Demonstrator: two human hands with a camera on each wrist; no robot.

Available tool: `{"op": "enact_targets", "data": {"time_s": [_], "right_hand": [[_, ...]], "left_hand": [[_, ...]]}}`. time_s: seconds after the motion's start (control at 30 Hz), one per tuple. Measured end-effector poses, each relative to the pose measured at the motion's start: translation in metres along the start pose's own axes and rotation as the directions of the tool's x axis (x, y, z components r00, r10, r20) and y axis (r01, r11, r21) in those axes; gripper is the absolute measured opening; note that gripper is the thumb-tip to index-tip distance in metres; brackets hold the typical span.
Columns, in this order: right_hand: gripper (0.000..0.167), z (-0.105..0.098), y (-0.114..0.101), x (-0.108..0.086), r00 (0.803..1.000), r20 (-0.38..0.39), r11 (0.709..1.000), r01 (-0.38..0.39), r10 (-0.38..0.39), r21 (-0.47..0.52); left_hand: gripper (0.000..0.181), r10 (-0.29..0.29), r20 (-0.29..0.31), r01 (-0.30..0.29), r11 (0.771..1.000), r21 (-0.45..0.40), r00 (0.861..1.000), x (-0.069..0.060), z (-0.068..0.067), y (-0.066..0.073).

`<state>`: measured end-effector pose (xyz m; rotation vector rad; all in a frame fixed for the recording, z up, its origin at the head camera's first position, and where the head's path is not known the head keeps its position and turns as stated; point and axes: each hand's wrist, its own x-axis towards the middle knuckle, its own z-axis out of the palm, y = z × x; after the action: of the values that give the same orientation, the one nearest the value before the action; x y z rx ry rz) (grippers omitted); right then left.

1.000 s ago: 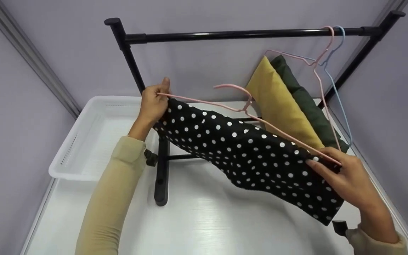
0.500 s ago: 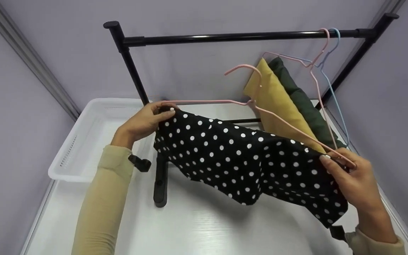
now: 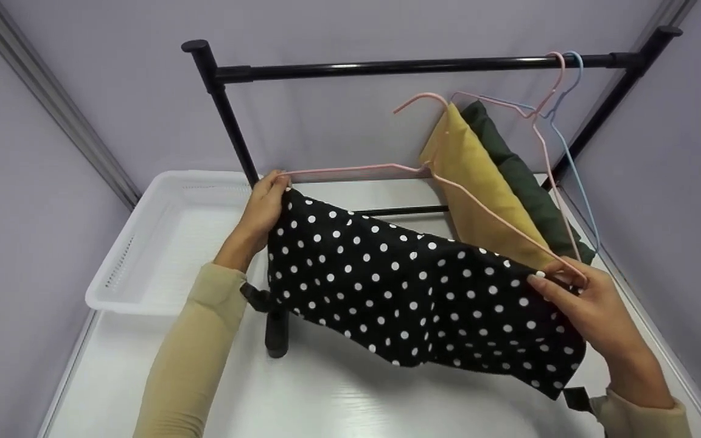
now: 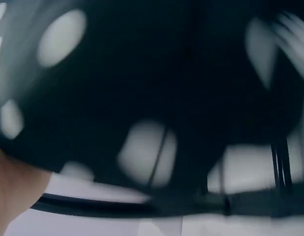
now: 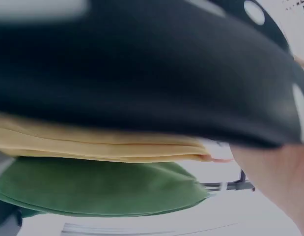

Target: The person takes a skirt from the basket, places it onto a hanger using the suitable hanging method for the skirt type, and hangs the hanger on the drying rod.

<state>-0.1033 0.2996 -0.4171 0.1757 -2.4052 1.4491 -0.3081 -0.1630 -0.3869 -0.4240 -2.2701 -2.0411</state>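
Note:
A black cloth with white polka dots (image 3: pixel 356 274) stretches between both hands, its middle sagging. Above its top edge runs a pink clothes hanger (image 3: pixel 484 207), hook pointing up and left. My left hand (image 3: pixel 259 210) grips the hanger's left end and the cloth's upper left corner. At the other end, my right hand (image 3: pixel 594 310) pinches the cloth and the hanger tip, thumb in front. Dotted cloth (image 4: pixel 102 103) fills most of the left wrist view, blurred, with part of the left hand (image 4: pixel 16 191) beside it. The right wrist view is also largely covered by cloth (image 5: pixel 156 73).
A black clothes rack (image 3: pixel 387 68) stands behind the cloth. On its right end hang another pink hanger (image 3: pixel 544 143) and a blue hanger (image 3: pixel 572 152), with a yellow cushion-shaped piece (image 3: pixel 478 182) and a dark green one (image 3: pixel 509 164) beneath. A white basket (image 3: pixel 162 243) sits at left.
The left hand has gone down, then shifted its hold on the hanger and cloth corner. The hanger's hook has swung upward. The cloth hangs lower and more spread out.

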Motion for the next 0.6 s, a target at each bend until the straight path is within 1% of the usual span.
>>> {"op": "enact_targets", "data": {"time_s": [0.03,0.07,0.1,0.13,0.17,0.2,0.23,0.3,0.37,0.43,0.5,0.53,0.6], "right_hand": [[0.008,-0.001,0.002,0.000,1.000,0.012,1.000,-0.020,0.020,0.000],[0.009,-0.002,0.005,0.001,0.999,0.023,1.000,-0.030,0.030,-0.002],[0.010,-0.004,0.007,0.002,0.999,0.032,0.999,-0.036,0.037,-0.010],[0.011,-0.006,0.009,0.002,0.999,0.039,0.999,-0.037,0.038,-0.020],[0.011,-0.008,0.010,0.002,0.998,0.047,0.999,-0.035,0.037,-0.036],[0.011,-0.010,0.011,0.002,0.998,0.054,0.998,-0.043,0.045,-0.044],[0.011,-0.012,0.012,0.001,0.997,0.063,0.998,-0.041,0.044,-0.052],[0.010,-0.015,0.013,0.001,0.995,0.087,0.998,-0.041,0.046,-0.049],[0.008,-0.015,0.014,-0.001,0.992,0.119,0.999,-0.047,0.050,-0.025],[0.006,-0.013,0.016,-0.002,0.988,0.146,0.998,-0.056,0.055,0.003],[0.005,-0.012,0.017,-0.003,0.984,0.162,0.997,-0.073,0.071,0.004],[0.006,-0.011,0.017,-0.003,0.983,0.164,0.997,-0.081,0.080,-0.003],[0.008,-0.009,0.016,-0.003,0.982,0.158,0.995,-0.098,0.102,-0.036]], "left_hand": [[0.030,-0.027,0.012,0.028,0.999,-0.025,1.000,0.000,-0.001,0.003],[0.030,-0.042,0.026,0.043,0.998,-0.036,0.999,0.001,-0.002,0.006],[0.029,-0.041,0.035,0.042,0.999,-0.026,0.999,0.001,-0.002,0.009],[0.028,-0.024,0.041,0.024,1.000,0.004,0.999,0.003,-0.003,0.011],[0.028,0.012,0.035,-0.015,0.998,0.069,0.999,0.004,-0.004,0.013],[0.030,0.056,0.019,-0.058,0.989,0.136,0.998,0.005,-0.004,0.014],[0.031,0.098,-0.001,-0.096,0.974,0.204,0.995,0.006,-0.003,0.016],[0.036,0.185,-0.057,-0.156,0.931,0.331,0.981,0.008,0.000,0.018],[0.045,0.241,-0.114,-0.173,0.891,0.419,0.964,0.007,0.003,0.019],[0.049,0.260,-0.145,-0.176,0.886,0.429,0.955,0.005,0.005,0.020],[0.051,0.266,-0.141,-0.189,0.895,0.404,0.954,0.003,0.007,0.021],[0.052,0.260,-0.141,-0.189,0.903,0.385,0.955,0.002,0.008,0.021],[0.053,0.251,-0.143,-0.189,0.919,0.347,0.957,0.001,0.011,0.022]]}}
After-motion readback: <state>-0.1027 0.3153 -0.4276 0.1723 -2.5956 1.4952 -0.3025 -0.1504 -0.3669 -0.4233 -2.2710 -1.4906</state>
